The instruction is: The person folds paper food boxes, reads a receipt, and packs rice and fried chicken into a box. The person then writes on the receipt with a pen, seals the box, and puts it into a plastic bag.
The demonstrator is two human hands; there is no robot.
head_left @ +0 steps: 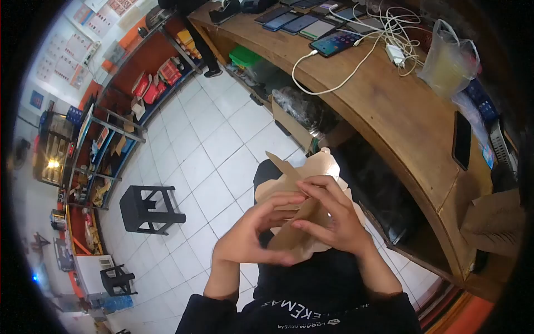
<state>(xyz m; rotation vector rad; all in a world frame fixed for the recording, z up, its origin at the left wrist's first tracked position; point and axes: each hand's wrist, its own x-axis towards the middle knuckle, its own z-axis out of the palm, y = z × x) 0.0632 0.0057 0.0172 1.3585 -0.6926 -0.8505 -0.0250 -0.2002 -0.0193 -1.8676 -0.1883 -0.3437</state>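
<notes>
A partly folded brown cardboard box (pixel 321 166) lies over my lap, its flaps spread and one pointed flap standing up. My left hand (pixel 257 232) grips its left side, fingers curled over the top and thumb below. My right hand (pixel 338 217) pinches a panel from the right, thumb and fingers against the card. The fingertips of both hands nearly meet at the middle of the box. Part of the card is hidden behind my fingers.
A curved wooden counter (pixel 384 111) on the right bears several phones (pixel 334 43), white cables, a charger (pixel 395 55), a plastic bag (pixel 449 61) and a dark phone (pixel 461 140). Black stools (pixel 146 209) stand on the tiled floor. A person's leg (pixel 204 44) shows at the top.
</notes>
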